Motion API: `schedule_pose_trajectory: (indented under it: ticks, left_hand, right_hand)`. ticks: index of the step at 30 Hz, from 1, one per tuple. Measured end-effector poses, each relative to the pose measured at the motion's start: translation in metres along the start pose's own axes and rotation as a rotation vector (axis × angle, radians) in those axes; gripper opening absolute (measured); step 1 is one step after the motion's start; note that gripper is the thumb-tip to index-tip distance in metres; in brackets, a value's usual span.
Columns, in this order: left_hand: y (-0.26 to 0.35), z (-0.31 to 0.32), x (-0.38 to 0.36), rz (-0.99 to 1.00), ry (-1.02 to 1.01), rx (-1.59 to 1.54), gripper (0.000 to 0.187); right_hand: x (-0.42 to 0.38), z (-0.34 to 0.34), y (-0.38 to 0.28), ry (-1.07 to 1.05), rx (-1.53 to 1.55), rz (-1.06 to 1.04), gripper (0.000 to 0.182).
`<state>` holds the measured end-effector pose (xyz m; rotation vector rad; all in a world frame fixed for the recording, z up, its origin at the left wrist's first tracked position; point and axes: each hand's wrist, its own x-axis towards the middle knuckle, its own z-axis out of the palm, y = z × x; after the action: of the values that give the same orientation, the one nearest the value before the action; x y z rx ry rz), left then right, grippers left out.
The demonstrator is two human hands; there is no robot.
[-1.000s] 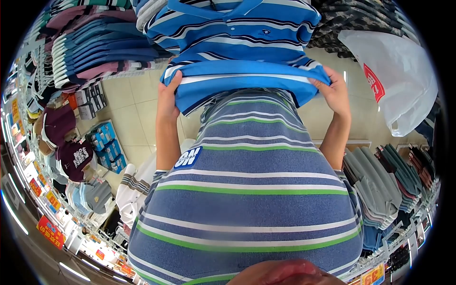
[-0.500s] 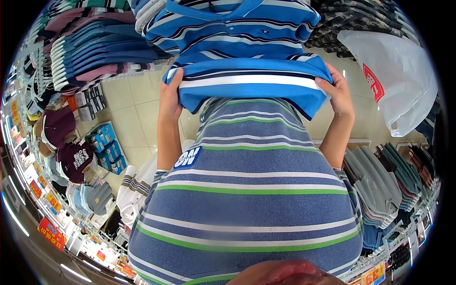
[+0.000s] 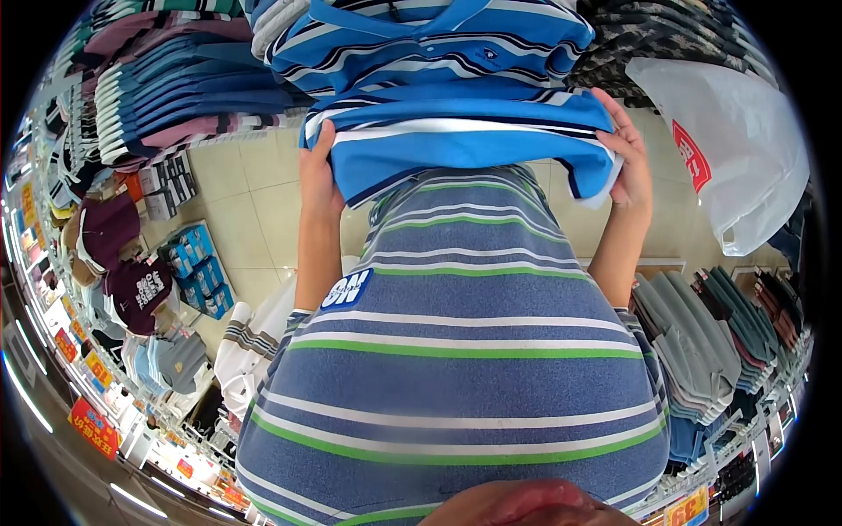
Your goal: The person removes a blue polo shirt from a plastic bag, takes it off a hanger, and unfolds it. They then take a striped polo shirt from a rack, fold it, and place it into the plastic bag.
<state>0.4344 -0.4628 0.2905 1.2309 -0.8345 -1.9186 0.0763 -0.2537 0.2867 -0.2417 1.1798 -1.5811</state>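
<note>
A blue polo shirt point(image 3: 465, 131) with white and black stripes spreads out in front of me, its collar at the top of the head view. My left hand point(image 3: 321, 167) grips its lower edge at the left, thumb on top and the other fingers hidden behind the cloth. At the right end, my right hand point(image 3: 630, 158) holds the same lower part, thumb in front and fingers bent over the side edge. Between both hands the hem is lifted and folded up, and its right corner hangs down beside my right hand.
Racks of hanging shirts point(image 3: 202, 88) stand at the upper left, camouflage garments point(image 3: 667, 44) at the upper right. A white plastic bag point(image 3: 745, 131) with a red logo hangs at the right. Blue boxes point(image 3: 202, 272) sit on the left; grey garments point(image 3: 688, 342) hang lower right.
The right hand has shifted its grip slightly, its fingers now more spread over the edge. The hem's middle has risen a little, and its right corner has swung outward to the right.
</note>
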Motion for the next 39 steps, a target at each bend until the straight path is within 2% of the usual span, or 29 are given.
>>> schedule_pose_trajectory:
  ticks: [4,14,16,17,18,19,20,22,24,26,30,31,32,34,35,36,38,39]
  left_hand:
    - [0.006,0.000,0.000,-0.088,0.006,-0.082,0.040]
    - [0.011,0.000,-0.005,-0.123,-0.010,-0.079,0.039]
    - [0.016,-0.002,-0.009,-0.165,0.026,-0.199,0.041]
    - [0.016,-0.009,-0.009,-0.146,-0.044,-0.240,0.042]
    - [0.015,-0.014,-0.010,-0.118,-0.047,-0.282,0.047]
    - [0.015,-0.019,-0.013,-0.102,-0.170,-0.357,0.047]
    - [0.017,-0.022,-0.016,-0.087,-0.292,-0.431,0.047]
    - [0.017,-0.030,-0.016,-0.063,-0.323,-0.471,0.052]
    - [0.012,-0.040,-0.012,-0.033,-0.375,-0.457,0.052]
    - [0.006,-0.042,-0.010,-0.042,-0.332,-0.437,0.052]
    - [0.004,-0.026,-0.006,-0.050,-0.190,-0.416,0.050]
    - [0.005,-0.018,-0.007,0.001,-0.051,-0.198,0.058]
    - [0.007,-0.029,-0.008,0.001,-0.050,-0.200,0.058]
    - [0.013,-0.057,-0.015,0.134,-0.497,-0.313,0.070]
    - [0.025,-0.044,-0.030,0.240,-0.547,-0.321,0.078]
    - [0.039,-0.025,-0.037,0.323,-0.645,-0.225,0.070]
    - [0.036,-0.049,-0.025,0.451,-0.731,-0.168,0.061]
    - [0.005,-0.077,-0.010,0.390,-0.774,-0.468,0.054]
  right_hand:
    - [0.001,-0.001,0.007,-0.056,0.294,0.029,0.062]
    - [0.001,-0.001,0.017,-0.002,0.320,0.026,0.063]
    - [-0.001,0.001,0.016,-0.053,0.262,-0.092,0.076]
    - [-0.006,0.002,0.016,-0.053,0.262,-0.091,0.076]
    - [-0.013,0.004,0.015,-0.121,0.298,-0.169,0.085]
    - [-0.018,0.005,0.014,-0.191,0.335,-0.246,0.094]
    - [-0.021,0.000,0.017,-0.192,0.336,-0.244,0.094]
    - [-0.026,-0.015,0.024,-0.342,0.329,-0.297,0.104]
    - [-0.025,-0.022,0.023,-0.318,0.263,-0.232,0.106]
    - [-0.018,-0.038,0.025,-0.502,0.162,-0.159,0.106]
    - [-0.017,-0.025,0.017,-0.323,-0.074,0.006,0.090]
    - [-0.013,-0.022,0.018,-0.281,-0.129,-0.055,0.081]
    - [-0.014,-0.028,0.019,-0.281,-0.131,-0.054,0.081]
    - [-0.019,-0.049,0.020,-0.223,-0.058,-0.242,0.074]
    - [-0.027,-0.054,0.014,-0.312,0.012,-0.313,0.072]
    - [-0.034,-0.051,0.008,-0.312,0.011,-0.309,0.072]
    - [-0.046,-0.040,-0.008,-0.362,-0.021,-0.225,0.079]
    - [-0.045,-0.010,-0.015,-0.343,-0.094,-0.172,0.075]
